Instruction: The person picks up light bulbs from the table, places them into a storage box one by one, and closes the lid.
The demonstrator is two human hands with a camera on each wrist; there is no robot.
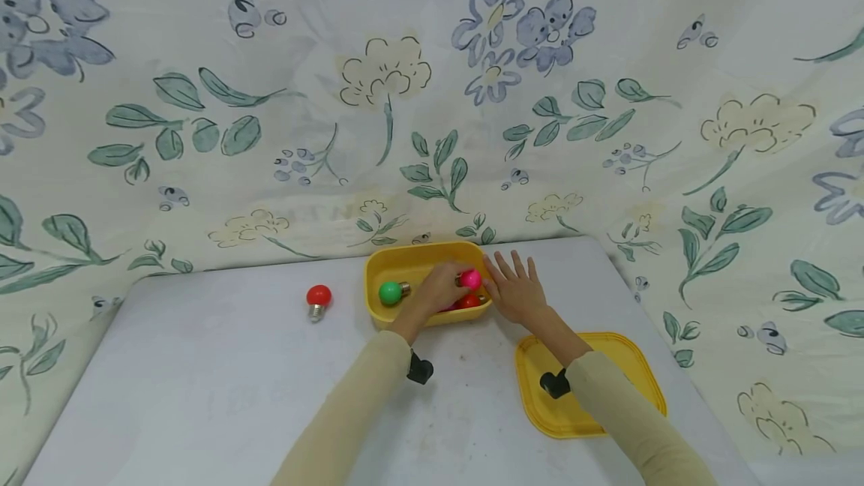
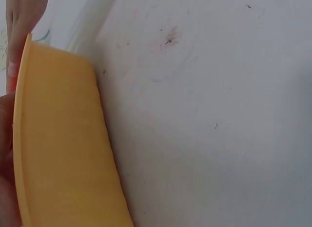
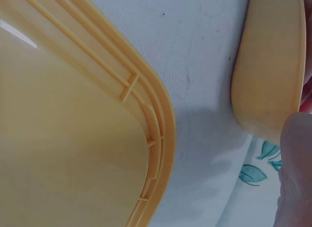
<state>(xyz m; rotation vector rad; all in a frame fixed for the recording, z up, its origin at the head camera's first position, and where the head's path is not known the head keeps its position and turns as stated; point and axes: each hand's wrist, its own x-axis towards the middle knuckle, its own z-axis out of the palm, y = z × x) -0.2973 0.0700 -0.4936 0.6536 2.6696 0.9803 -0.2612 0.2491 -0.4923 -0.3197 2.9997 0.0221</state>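
A yellow plastic box (image 1: 398,252) stands near the table's back edge with several toy light bulbs in it. My left hand (image 1: 439,289) reaches inside and pinches a pink bulb (image 1: 471,280) by the box's right end. Below that lies a red bulb (image 1: 469,301), and a green bulb (image 1: 390,292) rests on the left side of the box. My right hand (image 1: 518,291), fingers straight and spread, touches the right end of the box. The right wrist view shows part of this hand (image 3: 297,163) against the box wall (image 3: 268,66). Some bulbs are partly hidden by my left hand.
Left of the box, a red bulb (image 1: 319,297) with a silver base lies on the white table (image 1: 223,381). A yellow lid (image 1: 540,407) lies at the right, under my right forearm. Behind the table hangs a flowered cloth (image 1: 304,96).
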